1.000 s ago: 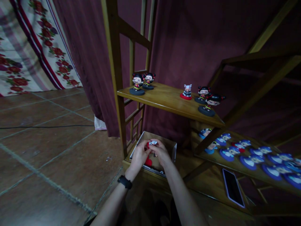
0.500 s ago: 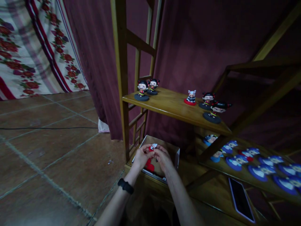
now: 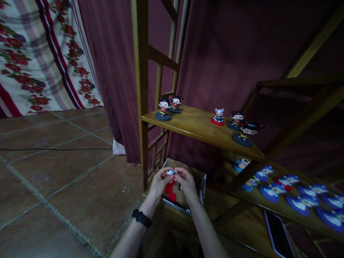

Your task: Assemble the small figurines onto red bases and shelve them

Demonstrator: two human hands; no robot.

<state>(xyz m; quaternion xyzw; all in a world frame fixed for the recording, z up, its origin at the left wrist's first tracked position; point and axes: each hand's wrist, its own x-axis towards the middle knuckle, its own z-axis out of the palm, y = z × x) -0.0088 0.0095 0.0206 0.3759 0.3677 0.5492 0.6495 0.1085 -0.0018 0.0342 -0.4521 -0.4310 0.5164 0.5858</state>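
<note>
My left hand (image 3: 160, 182) and my right hand (image 3: 186, 182) meet over an open cardboard box (image 3: 200, 178) on the lowest shelf. Together their fingers pinch a small figurine (image 3: 172, 172) with a white head and a red base. More red pieces (image 3: 170, 190) lie in the box under my hands. A black watch (image 3: 139, 218) sits on my left wrist. On the wooden shelf (image 3: 199, 127) above stand two black-haired figurines (image 3: 168, 106) at the left, and a white-haired one on a red base (image 3: 218, 117) beside two more black-haired ones (image 3: 243, 129) at the right.
Several blue-based figurines (image 3: 292, 184) lie on a lower slanted shelf at the right, with a phone (image 3: 279, 237) below them. A dark red curtain (image 3: 113, 64) hangs behind the shelf frame (image 3: 141, 82). A floral cloth (image 3: 40, 57) and a black cable (image 3: 53, 149) are over the tiled floor at left.
My view has tilted up and left a little, so the shelves sit lower in the picture. Both hands stay together on the small figurine, now turned flatter between the fingers.
</note>
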